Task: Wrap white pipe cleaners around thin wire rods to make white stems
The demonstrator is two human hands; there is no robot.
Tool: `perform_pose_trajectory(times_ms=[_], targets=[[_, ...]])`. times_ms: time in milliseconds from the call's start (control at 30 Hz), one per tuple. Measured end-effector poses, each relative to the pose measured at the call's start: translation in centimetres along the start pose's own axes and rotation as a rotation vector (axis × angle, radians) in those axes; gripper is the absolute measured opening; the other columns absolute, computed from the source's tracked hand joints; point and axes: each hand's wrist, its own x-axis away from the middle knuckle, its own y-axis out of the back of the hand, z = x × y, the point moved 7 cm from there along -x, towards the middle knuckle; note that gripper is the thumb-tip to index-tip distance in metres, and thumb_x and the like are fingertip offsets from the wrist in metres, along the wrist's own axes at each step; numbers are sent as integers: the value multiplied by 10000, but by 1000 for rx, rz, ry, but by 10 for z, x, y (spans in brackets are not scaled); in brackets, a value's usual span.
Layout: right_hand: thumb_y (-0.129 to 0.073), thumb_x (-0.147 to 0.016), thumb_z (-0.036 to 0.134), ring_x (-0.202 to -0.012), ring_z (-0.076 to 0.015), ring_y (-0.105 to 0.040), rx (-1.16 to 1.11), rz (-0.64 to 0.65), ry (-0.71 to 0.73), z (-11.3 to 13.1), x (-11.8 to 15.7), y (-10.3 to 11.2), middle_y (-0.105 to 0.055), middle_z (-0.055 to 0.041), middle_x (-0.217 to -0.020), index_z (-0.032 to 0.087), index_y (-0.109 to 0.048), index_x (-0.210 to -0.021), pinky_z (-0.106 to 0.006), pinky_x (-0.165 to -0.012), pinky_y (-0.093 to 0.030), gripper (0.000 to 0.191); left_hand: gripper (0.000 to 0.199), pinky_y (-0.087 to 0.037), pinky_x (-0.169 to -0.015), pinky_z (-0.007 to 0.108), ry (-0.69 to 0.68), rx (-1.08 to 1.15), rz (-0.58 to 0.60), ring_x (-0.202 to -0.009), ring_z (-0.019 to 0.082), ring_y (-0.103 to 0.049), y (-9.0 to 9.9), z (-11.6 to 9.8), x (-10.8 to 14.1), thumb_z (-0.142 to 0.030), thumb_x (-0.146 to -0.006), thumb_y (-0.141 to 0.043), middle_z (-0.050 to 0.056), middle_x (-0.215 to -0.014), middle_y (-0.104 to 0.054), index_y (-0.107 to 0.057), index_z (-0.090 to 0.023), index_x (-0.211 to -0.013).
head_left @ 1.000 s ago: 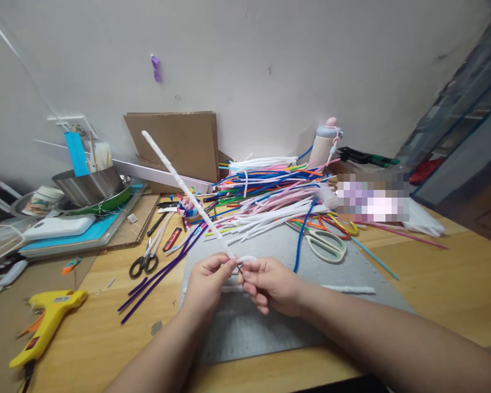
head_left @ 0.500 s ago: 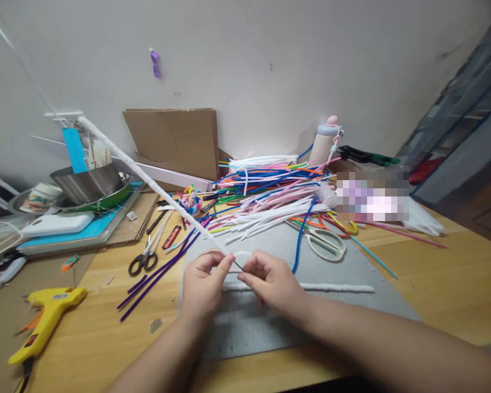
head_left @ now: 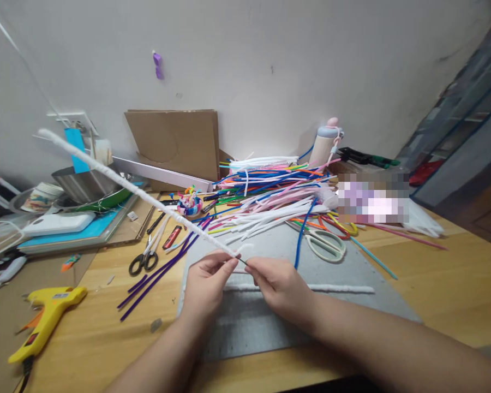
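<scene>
A long white fuzzy rod [head_left: 141, 194] slants from the upper left down to my left hand [head_left: 208, 278], whose thumb and fingers pinch its lower end. From that end a thin dark wire [head_left: 243, 261] sticks out, and my right hand [head_left: 284, 284] pinches its tip. A short white strand [head_left: 245, 249] curves up just behind my fingertips. Beneath both hands is a grey mat [head_left: 237, 333]; a second white fuzzy rod [head_left: 339, 288] lies across it, partly hidden by my right hand.
Colourful pipe cleaners [head_left: 270, 185] are piled at the back. Light-handled scissors [head_left: 325, 244] lie right, black scissors [head_left: 143, 263] and purple stems [head_left: 163, 270] left. A yellow glue gun [head_left: 47, 316] rests at the far left. A bottle [head_left: 325, 144] stands by the wall.
The held rod's far end has swung left and slightly down. My right hand has moved slightly right, its fingers drawn closer together on the wire.
</scene>
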Motion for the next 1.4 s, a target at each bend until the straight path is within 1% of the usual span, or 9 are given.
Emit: perform_pose_trajectory(times_ms=[100, 233, 367, 467, 567, 733, 867, 1233, 1400], targets=[[-419, -910, 319, -473, -103, -481, -248, 40, -170, -11, -1, -6, -489, 21, -570, 200, -514, -677, -234, -483, -358, 279, 109, -448, -719, 243, 10, -17, 19, -748, 156, -593, 1, 3, -1, -261, -668, -725, 26, -733, -675, -708, -155, -688], [-526, -843, 418, -295, -61, -408, -817, 193, -463, -26, 0, -28, -495, 63, -498, 179, -546, -775, -172, -296, -300, 250, 127, -439, -692, 222, 48, 23, 37, -701, 134, -580, 2, 5, -3, -265, -657, -738, 10, -681, -663, -685, -149, -649], [-613, -801, 411, -270, -27, -338, -1261, 457, -586, -20, 3, -42, -478, 91, -492, 155, -556, -850, -144, -272, -347, 266, 166, -437, -679, 217, 59, 62, 94, -687, 130, -583, -1, 5, -3, -284, -670, -729, 12, -666, -664, -665, -141, -615], [-609, -808, 419, -271, -18, -303, -1374, 600, -665, -18, 9, -51, -457, 102, -490, 166, -527, -849, -134, -267, -336, 269, 192, -425, -648, 213, 45, 42, 125, -646, 116, -560, -2, 5, -3, -289, -692, -713, 7, -641, -648, -644, -135, -599], [-585, -805, 469, -284, -43, -371, -1179, 439, -570, -26, 4, -51, -489, 86, -501, 171, -495, -834, -164, -290, -360, 312, 209, -414, -632, 217, 33, 3, 90, -625, 113, -540, 0, 4, -3, -286, -683, -715, -4, -613, -621, -610, -135, -585], [-591, -816, 337, -441, -75, -448, -375, 21, -278, -28, 0, -21, -483, 62, -555, 188, -484, -766, -189, -433, -331, 191, 199, -392, -609, 215, -15, -81, -45, -607, 106, -508, 5, 1, -1, -290, -670, -716, -21, -590, -581, -601, -135, -619], [-509, -881, 294, -514, -89, -456, 89, -59, -70, -11, 2, -4, -509, 30, -573, 175, -506, -692, -222, -527, -308, 223, 208, -393, -609, 223, 35, -49, -77, -603, 109, -509, 6, 6, -1, -315, -665, -714, -12, -598, -591, -619, -132, -641], [-393, -930, 247, -544, -106, -484, 167, -1, 16, -1, 1, 0, -528, 10, -614, 173, -525, -785, -224, -556, -322, 210, 221, -430, -579, 228, 144, 193, -69, -563, 108, -531, 3, 16, -3, -267, -536, -794, 31, -662, -697, -696, -137, -685], [-410, -920, 285, -523, -94, -488, -104, 79, -114, -9, -1, -7, -514, 24, -571, 178, -502, -681, -213, -539, -352, 279, 167, -416, -585, 212, 115, 146, -14, -574, 100, -524, 2, 14, -2, -262, -590, -774, 16, -626, -677, -707, -136, -676]])
